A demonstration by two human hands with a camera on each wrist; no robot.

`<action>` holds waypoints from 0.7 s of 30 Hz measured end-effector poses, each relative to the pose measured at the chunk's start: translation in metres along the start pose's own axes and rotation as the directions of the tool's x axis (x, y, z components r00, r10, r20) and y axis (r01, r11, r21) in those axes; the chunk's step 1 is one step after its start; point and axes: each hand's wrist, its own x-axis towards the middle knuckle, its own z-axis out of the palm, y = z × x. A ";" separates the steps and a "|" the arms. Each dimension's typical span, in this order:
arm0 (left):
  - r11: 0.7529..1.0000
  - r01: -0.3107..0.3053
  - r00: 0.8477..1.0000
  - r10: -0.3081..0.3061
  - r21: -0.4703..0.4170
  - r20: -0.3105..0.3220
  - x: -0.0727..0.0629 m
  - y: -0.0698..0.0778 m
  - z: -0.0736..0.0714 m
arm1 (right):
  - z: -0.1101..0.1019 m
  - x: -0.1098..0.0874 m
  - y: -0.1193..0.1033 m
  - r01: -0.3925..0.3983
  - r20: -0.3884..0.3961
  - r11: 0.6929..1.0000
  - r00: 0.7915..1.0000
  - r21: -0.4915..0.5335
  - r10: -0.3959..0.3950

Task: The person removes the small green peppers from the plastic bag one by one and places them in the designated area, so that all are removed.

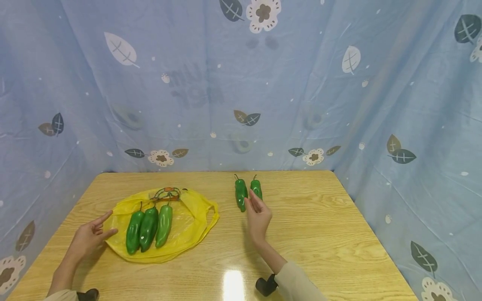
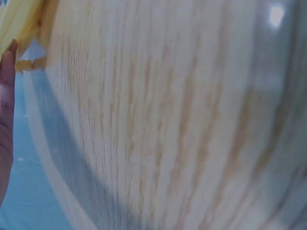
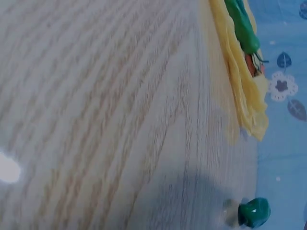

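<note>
Three green peppers (image 1: pixel 148 228) lie side by side on a yellow plastic bag (image 1: pixel 184 234), spread flat on the left of the table. My left hand (image 1: pixel 88 236) is at the bag's left edge, thumb and fingers apart; in the left wrist view its fingers (image 2: pixel 6 81) are beside the yellow plastic. Two more green peppers lie at the back middle, one to the left (image 1: pixel 241 194) and one to the right (image 1: pixel 256 187). Over their near ends is my right hand (image 1: pixel 259 217), fingers extended with the thumb close by; whether it touches them cannot be told.
A thin dark-framed object with orange parts (image 1: pixel 167 193) lies at the bag's back edge, behind the peppers. The bag's handle loop (image 1: pixel 214 213) points right. Blue patterned cloth (image 1: pixel 211 104) hangs around the wooden table (image 1: pixel 312 234) at the back and sides.
</note>
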 end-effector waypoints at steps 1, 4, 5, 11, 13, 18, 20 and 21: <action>1.000 -0.002 1.000 0.002 -0.002 -0.001 0.000 0.000 0.000 | 0.001 -0.001 -0.001 -0.002 0.005 1.000 1.000 0.003 0.002; 1.000 0.001 1.000 -0.001 -0.008 0.000 -0.001 0.002 0.000 | 0.004 -0.005 -0.003 -0.009 0.021 1.000 1.000 0.008 0.009; 1.000 0.001 1.000 -0.001 -0.008 -0.001 -0.001 0.002 0.000 | 0.005 -0.006 -0.004 -0.009 0.029 1.000 1.000 0.006 0.009; 1.000 0.000 1.000 0.000 -0.015 0.000 -0.001 0.002 0.001 | 0.011 -0.014 -0.009 -0.012 0.089 1.000 0.996 0.018 0.011; 1.000 -0.006 1.000 0.006 -0.013 -0.003 0.000 0.002 0.002 | 0.013 -0.017 -0.010 -0.013 0.104 1.000 0.995 0.016 0.011; 1.000 -0.012 1.000 0.012 -0.008 -0.011 0.000 0.001 0.002 | 0.021 -0.030 -0.008 0.006 0.161 1.000 0.987 -0.016 -0.003; 1.000 -0.013 1.000 0.012 -0.007 -0.015 0.000 0.000 0.002 | 0.026 -0.035 -0.007 0.005 0.180 1.000 0.984 -0.018 -0.001; 1.000 -0.013 1.000 0.013 -0.005 -0.017 0.000 0.000 0.002 | 0.028 -0.038 -0.007 0.002 0.187 1.000 0.982 -0.016 0.001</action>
